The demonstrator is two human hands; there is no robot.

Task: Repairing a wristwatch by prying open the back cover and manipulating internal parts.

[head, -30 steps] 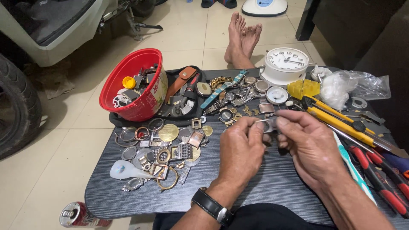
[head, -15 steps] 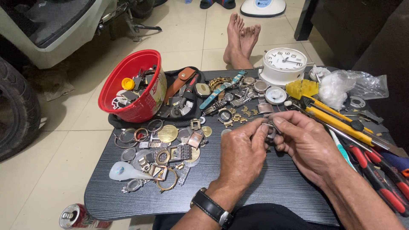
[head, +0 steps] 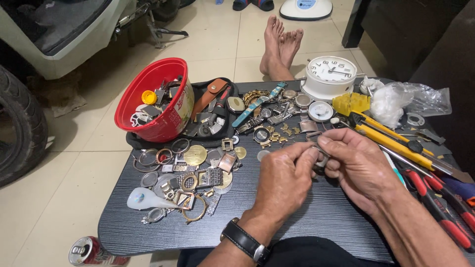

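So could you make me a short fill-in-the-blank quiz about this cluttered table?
1. The red plastic bucket of watch parts leans on the table's ____ side.
2. The black wristwatch sits on the ____ wrist.
3. Both hands pinch one small ____ part.
4. The round white alarm clock stands ____ the hands.

Answers: left; left; metal; beyond

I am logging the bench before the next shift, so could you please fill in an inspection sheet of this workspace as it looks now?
Surface: dark wood-grain table, crowded on the left, back and right.
Job's things: small metal watch part pinched between left hand and right hand.
Clutter: red tub of parts, loose watch cases, white alarm clock, yellow-handled tools, red-handled pliers, plastic bag.
Hands: both closed on the part; black wristwatch on the left wrist.
Cables: nothing seen.
Surroundings: tiled floor, drink can, tyre, someone's bare feet.
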